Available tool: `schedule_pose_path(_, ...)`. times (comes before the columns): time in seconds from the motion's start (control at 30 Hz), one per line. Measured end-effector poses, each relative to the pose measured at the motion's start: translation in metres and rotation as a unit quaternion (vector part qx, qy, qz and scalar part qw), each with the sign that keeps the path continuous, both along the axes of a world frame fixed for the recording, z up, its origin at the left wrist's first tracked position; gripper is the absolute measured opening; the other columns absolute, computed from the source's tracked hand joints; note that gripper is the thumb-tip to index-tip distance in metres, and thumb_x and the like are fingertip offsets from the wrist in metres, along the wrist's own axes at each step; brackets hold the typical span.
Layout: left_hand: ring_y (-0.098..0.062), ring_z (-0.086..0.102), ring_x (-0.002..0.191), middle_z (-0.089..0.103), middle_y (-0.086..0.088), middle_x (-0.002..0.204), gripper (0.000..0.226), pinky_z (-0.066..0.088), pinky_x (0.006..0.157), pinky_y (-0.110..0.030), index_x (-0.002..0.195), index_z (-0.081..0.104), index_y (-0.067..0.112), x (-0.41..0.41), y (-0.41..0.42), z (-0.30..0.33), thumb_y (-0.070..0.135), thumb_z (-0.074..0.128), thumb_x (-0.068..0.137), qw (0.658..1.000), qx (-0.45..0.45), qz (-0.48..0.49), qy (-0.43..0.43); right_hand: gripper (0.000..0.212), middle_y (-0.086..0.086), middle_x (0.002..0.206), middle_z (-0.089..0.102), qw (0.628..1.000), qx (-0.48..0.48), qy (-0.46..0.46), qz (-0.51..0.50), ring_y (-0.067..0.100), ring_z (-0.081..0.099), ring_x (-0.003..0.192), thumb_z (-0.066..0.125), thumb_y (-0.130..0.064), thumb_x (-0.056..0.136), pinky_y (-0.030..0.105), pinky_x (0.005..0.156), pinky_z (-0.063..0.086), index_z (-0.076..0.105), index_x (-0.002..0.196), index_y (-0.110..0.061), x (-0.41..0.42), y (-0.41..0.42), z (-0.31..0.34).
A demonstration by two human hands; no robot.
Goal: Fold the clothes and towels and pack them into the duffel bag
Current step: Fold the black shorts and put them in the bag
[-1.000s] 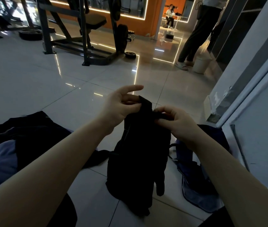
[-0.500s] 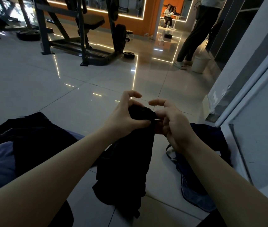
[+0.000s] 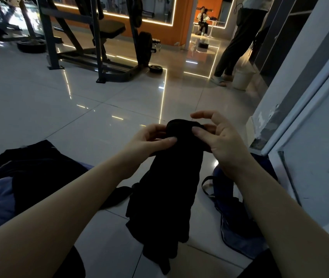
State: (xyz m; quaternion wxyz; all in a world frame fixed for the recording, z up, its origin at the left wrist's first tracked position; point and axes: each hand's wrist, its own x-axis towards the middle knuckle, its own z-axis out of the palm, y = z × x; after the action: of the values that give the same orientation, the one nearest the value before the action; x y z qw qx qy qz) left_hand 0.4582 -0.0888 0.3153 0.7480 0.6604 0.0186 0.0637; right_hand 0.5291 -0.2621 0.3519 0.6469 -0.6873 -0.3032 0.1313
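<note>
A black garment (image 3: 167, 193) hangs in front of me, its lower end bunched on the tiled floor. My left hand (image 3: 149, 141) pinches its top edge from the left, thumb on the near side. My right hand (image 3: 218, 141) pinches the same top edge from the right with thumb and middle fingers, while the index finger sticks out free. A dark blue duffel bag (image 3: 238, 215) with a strap lies on the floor under my right forearm, partly hidden by it. A pile of dark and blue clothes (image 3: 19, 177) lies at the left.
A weight bench and rack (image 3: 99, 47) stand at the back. A person (image 3: 240, 41) stands at the back right beside a white bucket (image 3: 242, 80). A wall and a white door frame (image 3: 300, 109) run along the right.
Both hands have worked along the garment's top edge and bunched it between them. My right index finger has lifted off the fabric, and the garment hangs narrower than a second ago.
</note>
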Motion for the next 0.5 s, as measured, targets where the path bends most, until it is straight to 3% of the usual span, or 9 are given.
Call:
schedule_pose_path(0.1,-0.008,0.062,0.093,0.066,0.005,0.096,0.019,0.049,0.089,-0.03,0.106,0.061,0.021,0.001,-0.004,0.002,0.023,0.059,0.088,1.0,0.006,0.005,0.001,0.021,-0.003,0.084,0.07,1.0,0.002,-0.014,-0.005,0.01,0.069,0.078,0.053,-0.005,0.095,0.019,0.069,0.053,0.064,0.1,-0.022,0.003,-0.006,0.003)
schedule_pose_path(0.17,-0.005,0.063,0.087,0.065,0.004,0.095,0.021,0.05,0.085,-0.025,0.104,0.06,0.021,0.003,-0.006,0.003,0.007,0.047,0.095,0.999,0.019,0.023,-0.012,0.021,-0.003,0.085,0.07,1.0,0.01,-0.013,-0.014,0.01,0.069,0.079,0.053,-0.004,0.095,0.018,0.069,0.053,0.064,0.099,-0.022,0.004,-0.009,0.004)
schedule_pose_path(0.23,-0.005,0.064,0.083,0.066,0.002,0.094,0.026,0.053,0.081,-0.019,0.103,0.06,0.017,0.004,-0.009,0.002,-0.004,0.049,0.092,0.998,0.049,0.024,-0.03,0.022,-0.001,0.088,0.07,1.0,0.01,-0.015,-0.023,0.011,0.069,0.081,0.054,-0.004,0.094,0.02,0.072,0.054,0.065,0.097,-0.022,0.004,-0.011,0.004)
schedule_pose_path(0.5,-0.019,0.064,0.075,0.067,-0.006,0.082,0.019,0.054,0.077,-0.028,0.085,0.065,0.014,0.006,-0.006,-0.002,-0.005,0.066,0.081,0.987,0.135,0.08,-0.039,0.019,0.002,0.084,0.071,0.997,-0.046,-0.031,-0.047,0.013,0.069,0.078,0.06,-0.004,0.09,0.025,0.072,0.058,0.066,0.091,-0.021,0.015,-0.02,-0.008)
